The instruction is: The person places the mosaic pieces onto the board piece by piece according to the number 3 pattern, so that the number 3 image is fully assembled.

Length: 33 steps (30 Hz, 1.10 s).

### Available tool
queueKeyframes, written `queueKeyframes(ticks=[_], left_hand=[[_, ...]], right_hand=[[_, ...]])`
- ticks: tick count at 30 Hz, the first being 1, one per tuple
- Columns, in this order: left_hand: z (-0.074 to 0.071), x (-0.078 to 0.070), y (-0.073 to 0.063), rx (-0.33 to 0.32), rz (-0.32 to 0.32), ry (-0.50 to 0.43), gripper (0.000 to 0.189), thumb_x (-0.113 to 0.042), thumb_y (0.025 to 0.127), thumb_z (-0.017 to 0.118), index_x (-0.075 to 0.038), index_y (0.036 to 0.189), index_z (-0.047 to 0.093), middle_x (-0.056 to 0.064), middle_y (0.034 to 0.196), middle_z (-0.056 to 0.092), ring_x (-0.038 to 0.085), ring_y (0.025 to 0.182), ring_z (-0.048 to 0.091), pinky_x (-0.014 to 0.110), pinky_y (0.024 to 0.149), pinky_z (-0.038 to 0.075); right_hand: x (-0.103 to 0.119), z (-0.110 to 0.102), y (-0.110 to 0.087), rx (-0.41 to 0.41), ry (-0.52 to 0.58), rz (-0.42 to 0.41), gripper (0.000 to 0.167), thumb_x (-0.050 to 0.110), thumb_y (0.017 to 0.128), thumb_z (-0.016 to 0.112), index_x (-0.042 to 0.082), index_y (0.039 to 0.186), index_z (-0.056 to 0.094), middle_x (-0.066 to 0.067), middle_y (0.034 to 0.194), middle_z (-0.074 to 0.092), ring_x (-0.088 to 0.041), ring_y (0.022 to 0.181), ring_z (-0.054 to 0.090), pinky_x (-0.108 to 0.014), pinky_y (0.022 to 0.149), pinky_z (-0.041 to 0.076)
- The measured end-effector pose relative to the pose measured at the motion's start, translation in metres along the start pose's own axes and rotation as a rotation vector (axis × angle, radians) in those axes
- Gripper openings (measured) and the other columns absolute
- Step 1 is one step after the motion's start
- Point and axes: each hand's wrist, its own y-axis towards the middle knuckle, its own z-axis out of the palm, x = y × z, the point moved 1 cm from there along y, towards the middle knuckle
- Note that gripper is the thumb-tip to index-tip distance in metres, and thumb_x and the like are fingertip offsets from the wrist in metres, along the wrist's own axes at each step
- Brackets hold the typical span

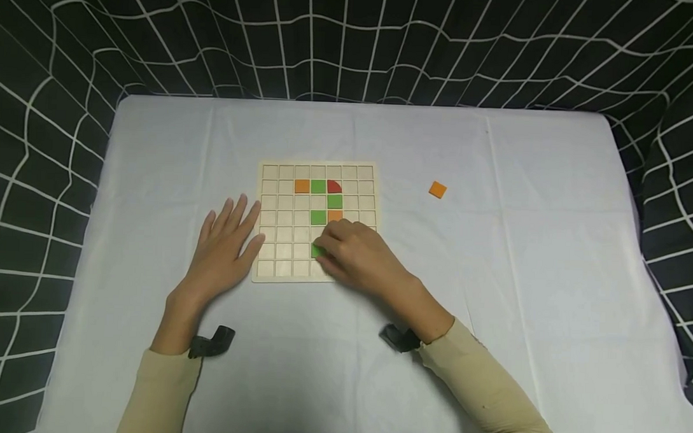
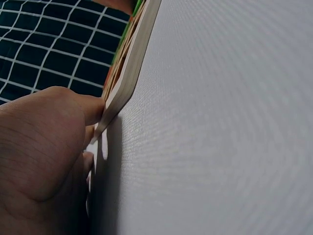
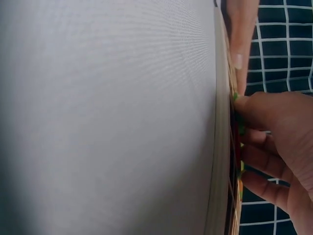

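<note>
A pale wooden grid board [image 1: 284, 280] lies on the white table. My right hand [image 1: 363, 255] is over its lower right part and pinches a green square tile [image 1: 315, 250] at a cell, fingers curled and partly hiding it. Up close in the right wrist view, the thumb tip presses on green at the board's surface. My left hand [image 1: 221, 253] lies flat at the board's left side, fingers spread and straight. Its thumb touches the board's edge [image 2: 129, 73] in the left wrist view. Other tiles in the grid include an orange square [image 1: 302, 186], green squares [image 1: 319, 187] and a red quarter-round [image 1: 334, 187].
One loose orange square tile [image 1: 437, 190] rests on the white tablecloth [image 1: 522, 280], right of the board. Dark walls with white netting [image 1: 352, 51] surround the table's back and sides. A black wrist camera [image 1: 213, 342] sits on the left wrist, another [image 1: 399, 338] on the right.
</note>
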Motion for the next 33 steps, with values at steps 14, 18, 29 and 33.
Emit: queueKeyframes(ticks=[14, 18, 29, 33], left_hand=[[-0.001, 0.000, 0.001, 0.003, -0.001, 0.001, 0.066, -0.044, 0.113, 0.040, -0.019, 0.170, 0.021, 0.008, 0.180, 0.007, 0.033, 0.169, -0.002, 0.059, 0.135, -0.006], [-0.001, -0.001, 0.001, 0.005, 0.000, 0.004, 0.066, -0.044, 0.113, 0.040, -0.019, 0.170, 0.020, 0.008, 0.180, 0.007, 0.033, 0.169, -0.002, 0.059, 0.135, -0.006], [-0.002, -0.003, -0.001, -0.004, -0.003, 0.009, 0.065, -0.042, 0.113, 0.040, -0.018, 0.170, 0.021, 0.009, 0.180, 0.008, 0.034, 0.169, -0.002, 0.059, 0.135, -0.006], [0.000, -0.002, 0.000, -0.003, -0.003, 0.013, 0.065, -0.043, 0.113, 0.040, -0.018, 0.170, 0.022, 0.009, 0.180, 0.008, 0.034, 0.169, -0.001, 0.059, 0.135, -0.005]], right_hand=[[0.002, 0.001, -0.002, 0.009, 0.020, 0.037, 0.013, 0.019, 0.100, 0.071, 0.012, 0.110, 0.078, -0.001, 0.101, 0.072, -0.021, 0.093, 0.066, -0.037, 0.085, 0.055], [0.002, 0.001, -0.003, 0.000, 0.016, 0.041, 0.018, 0.018, 0.100, 0.070, 0.011, 0.114, 0.078, -0.001, 0.102, 0.072, -0.021, 0.093, 0.066, -0.037, 0.085, 0.055], [-0.008, -0.007, -0.006, -0.042, 0.158, 0.088, 0.020, 0.021, 0.100, 0.070, 0.011, 0.114, 0.080, -0.001, 0.105, 0.074, -0.020, 0.098, 0.067, -0.037, 0.091, 0.056], [-0.015, -0.014, -0.010, -0.069, 0.187, 0.131, 0.019, 0.020, 0.099, 0.070, 0.011, 0.113, 0.080, -0.002, 0.108, 0.075, -0.021, 0.100, 0.068, -0.038, 0.092, 0.056]])
